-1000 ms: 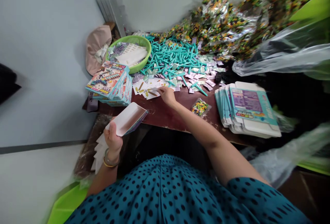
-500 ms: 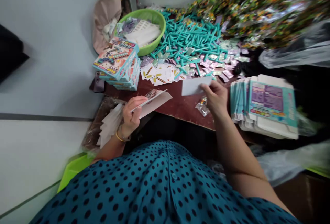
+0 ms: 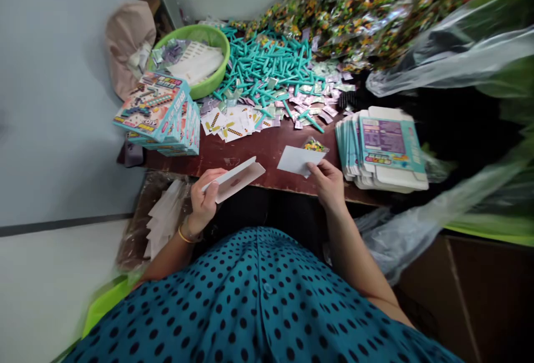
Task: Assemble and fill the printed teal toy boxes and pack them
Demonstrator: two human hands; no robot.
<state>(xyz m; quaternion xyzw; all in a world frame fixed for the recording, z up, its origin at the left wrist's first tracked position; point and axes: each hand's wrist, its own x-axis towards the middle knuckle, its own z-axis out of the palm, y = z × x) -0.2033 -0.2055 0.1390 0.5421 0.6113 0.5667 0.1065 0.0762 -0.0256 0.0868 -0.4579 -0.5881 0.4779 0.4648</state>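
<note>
My left hand (image 3: 203, 199) is closed on a small carton (image 3: 240, 180), tilted, with its white inside and a raised flap showing. My right hand (image 3: 327, 182) pinches a plain white card (image 3: 298, 161) by its right end, above the front of the dark red table (image 3: 267, 143). Just behind that card is a clear pouch of small coloured pieces (image 3: 315, 145); I cannot tell whether the right hand touches it. Close by on the right lies a stack of flat cartons (image 3: 392, 146).
Finished-looking boxes (image 3: 152, 107) are stacked at left, beside a green basket (image 3: 223, 70) of sheets and sachets. Behind are teal sticks (image 3: 267, 62), printed cards (image 3: 233, 123), small sachets (image 3: 321, 96) and a heap of shiny pouches (image 3: 346, 6). White papers (image 3: 162, 218) lie low at left.
The view has swung to the right. My right hand has come lower with the white card, and the left hand's carton has turned so more of its inside shows.
</note>
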